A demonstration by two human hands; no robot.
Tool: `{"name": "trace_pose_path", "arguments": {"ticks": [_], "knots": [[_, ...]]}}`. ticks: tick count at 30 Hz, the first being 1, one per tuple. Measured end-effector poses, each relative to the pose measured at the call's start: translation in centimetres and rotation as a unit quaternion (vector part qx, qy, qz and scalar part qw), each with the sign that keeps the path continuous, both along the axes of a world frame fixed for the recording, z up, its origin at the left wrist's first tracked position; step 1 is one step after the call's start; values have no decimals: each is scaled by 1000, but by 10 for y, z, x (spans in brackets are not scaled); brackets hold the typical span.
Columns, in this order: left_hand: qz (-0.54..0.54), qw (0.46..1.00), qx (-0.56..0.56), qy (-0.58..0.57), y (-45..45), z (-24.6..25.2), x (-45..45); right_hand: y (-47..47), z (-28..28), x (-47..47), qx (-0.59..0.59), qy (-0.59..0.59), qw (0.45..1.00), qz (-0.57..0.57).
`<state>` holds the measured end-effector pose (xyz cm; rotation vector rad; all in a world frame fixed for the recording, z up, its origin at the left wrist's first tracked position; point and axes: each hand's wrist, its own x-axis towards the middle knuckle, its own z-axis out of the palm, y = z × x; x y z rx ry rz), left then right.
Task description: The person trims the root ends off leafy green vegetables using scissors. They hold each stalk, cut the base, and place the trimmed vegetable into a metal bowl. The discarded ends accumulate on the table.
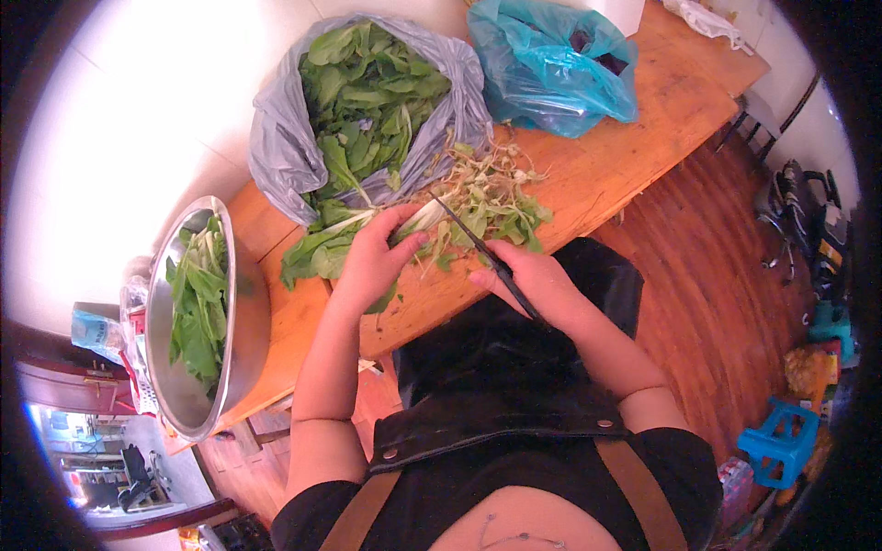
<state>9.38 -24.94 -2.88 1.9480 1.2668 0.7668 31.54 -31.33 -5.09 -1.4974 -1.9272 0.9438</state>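
My left hand [386, 248] grips a leafy green plant by its pale stalk [428, 215], with leaves spreading out below the palm. In my right hand [530, 279] is a dark, narrow knife [475, 241], its tip beside the root end of that stalk. Under and behind the blade lies a heap of cut roots and wilted leaves [493, 186] on the wooden table [586, 186]. More loose greens [310, 256] rest on the wood by my left wrist. A grey plastic bag [282, 151], full of leafy greens [372, 89], stands gaping just beyond my hands.
At left, a large steel bowl [251, 344] holds leafy greens [200, 303]. A blue plastic bag [551, 76] with dark contents sits at the back right. A blue plastic stool [778, 441] stands on the wooden floor [716, 275]. A white wall [158, 89] borders the table's far side.
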Motion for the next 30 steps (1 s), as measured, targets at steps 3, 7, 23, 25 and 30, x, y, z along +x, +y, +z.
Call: {"name": "trace_pose_path", "arguments": {"ticks": [3, 7, 23, 25, 30], "knots": [[-13, 1000, -10, -4, 5, -7, -7, 0, -4, 3, 20, 2, 1000, 11], [-36, 995, 57, 72, -4, 0, -18, 3, -20, 3, -48, -11, 998, 25], [68, 914, 237, 322, 59, -55, -84, 0, -46, -14, -5, -7, 1000, -23], [101, 910, 245, 318, 66, -64, -80, -4, -38, -11, -23, -48, 998, -16], [196, 966, 156, 62, 61, -28, -72, -2, -20, -12, -8, -54, 998, -27]]}}
